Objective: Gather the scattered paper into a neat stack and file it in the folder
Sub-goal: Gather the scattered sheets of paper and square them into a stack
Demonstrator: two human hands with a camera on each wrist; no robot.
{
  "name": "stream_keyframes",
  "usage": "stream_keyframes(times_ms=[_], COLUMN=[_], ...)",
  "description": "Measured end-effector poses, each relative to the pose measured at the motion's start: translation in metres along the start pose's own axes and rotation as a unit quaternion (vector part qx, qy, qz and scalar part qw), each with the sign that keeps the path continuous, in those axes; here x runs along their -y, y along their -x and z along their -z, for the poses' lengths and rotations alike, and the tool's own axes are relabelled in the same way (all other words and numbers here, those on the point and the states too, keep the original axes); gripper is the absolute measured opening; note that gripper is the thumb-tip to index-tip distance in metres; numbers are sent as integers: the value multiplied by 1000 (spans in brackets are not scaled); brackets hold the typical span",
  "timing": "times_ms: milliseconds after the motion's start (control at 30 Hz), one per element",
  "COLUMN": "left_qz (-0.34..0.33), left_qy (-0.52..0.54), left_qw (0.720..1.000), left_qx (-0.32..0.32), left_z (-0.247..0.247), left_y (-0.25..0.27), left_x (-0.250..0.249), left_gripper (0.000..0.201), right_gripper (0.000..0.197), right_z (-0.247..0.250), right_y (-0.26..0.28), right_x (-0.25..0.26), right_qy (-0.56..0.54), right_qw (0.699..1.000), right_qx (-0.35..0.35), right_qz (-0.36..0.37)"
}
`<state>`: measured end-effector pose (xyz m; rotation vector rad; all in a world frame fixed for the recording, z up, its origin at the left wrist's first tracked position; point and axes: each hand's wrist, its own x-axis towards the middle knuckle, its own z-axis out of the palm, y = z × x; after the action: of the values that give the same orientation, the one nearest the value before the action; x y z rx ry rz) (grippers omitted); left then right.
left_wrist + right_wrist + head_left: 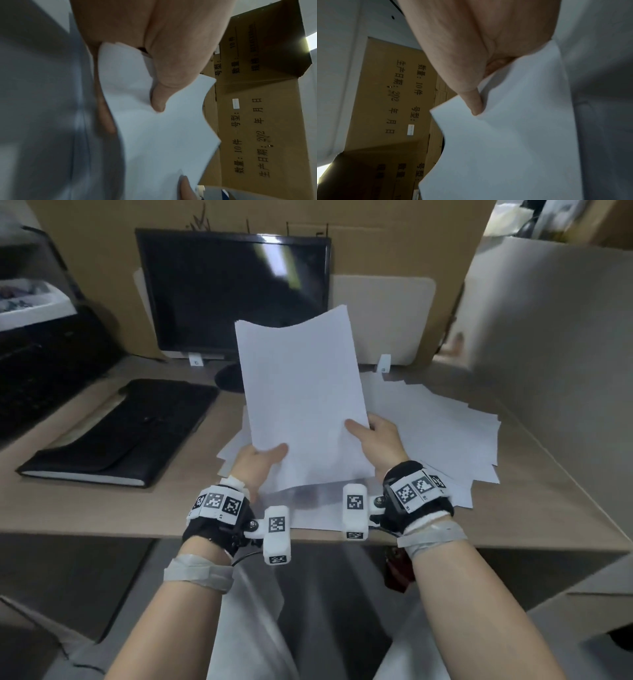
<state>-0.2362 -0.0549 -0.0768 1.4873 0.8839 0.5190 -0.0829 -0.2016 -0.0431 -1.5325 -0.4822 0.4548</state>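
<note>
Above the desk (113,508), in front of the monitor (233,292), a thin sheaf of paper (301,392) stands tilted, its top edge bowing. The left hand (262,462) and right hand (380,440) pinch its lower corners, thumbs on the face. More loose sheets (445,433) lie fanned beneath it, right of the monitor's foot; the closed black folder (126,433) lies to the monitor's left. Risk, I judge: the limp sheaf may buckle or shed sheets when tapped square, and the offset top edges suggest the sheets are misaligned.
</note>
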Motion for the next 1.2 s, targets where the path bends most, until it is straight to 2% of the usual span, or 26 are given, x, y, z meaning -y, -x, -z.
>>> stream_keyframes(times_ms=[67,167,200,300,400,533,600,700,733,833,967,1067,1200], left_qz=[-3,1,2,1,-8,-20,-16,-16,-18,-23,-10,5,6], left_qy=[11,26,27,20,5,-2,-4,2,3,12,6,9,13], left_qw=[999,997,995,995,996,996,996,997,997,997,997,996,995], left_qx=[-36,-78,-92,-102,-94,-90,-88,-81,-79,-72,-77,-86,-95], left_z=[-11,-22,-24,-24,-24,-26,-28,-31,-32,-33,-30,-30,-33], left_y=[1,8,11,20,27,38,43,44,45,45,41,36,33], left_x=[1,2,3,8,13,12,10,11,11,10,9,9,10], left_gripper=[34,14,12,18,11,16,28,27,21,7,15,25,26], right_gripper=[18,61,70,77,84,102,92,37,27,38,37,48,33], right_z=[14,34,42,67,83,92,101,81,77,72,67,67,68], right_y=[-1,7,11,28,44,53,50,76,78,73,71,68,60], right_x=[1,-6,-10,-16,-20,-33,-41,-10,-8,-17,-25,-27,-27], right_qy=[25,102,143,242,227,169,118,-3,-25,-67,-82,-98,-129], right_qw=[999,988,979,937,915,910,916,930,933,935,932,929,930], right_qx=[-30,-83,-108,-195,-253,-317,-331,-309,-301,-292,-278,-291,-276], right_qz=[-15,-77,-97,-160,-217,-206,-193,-198,-195,-189,-216,-208,-207])
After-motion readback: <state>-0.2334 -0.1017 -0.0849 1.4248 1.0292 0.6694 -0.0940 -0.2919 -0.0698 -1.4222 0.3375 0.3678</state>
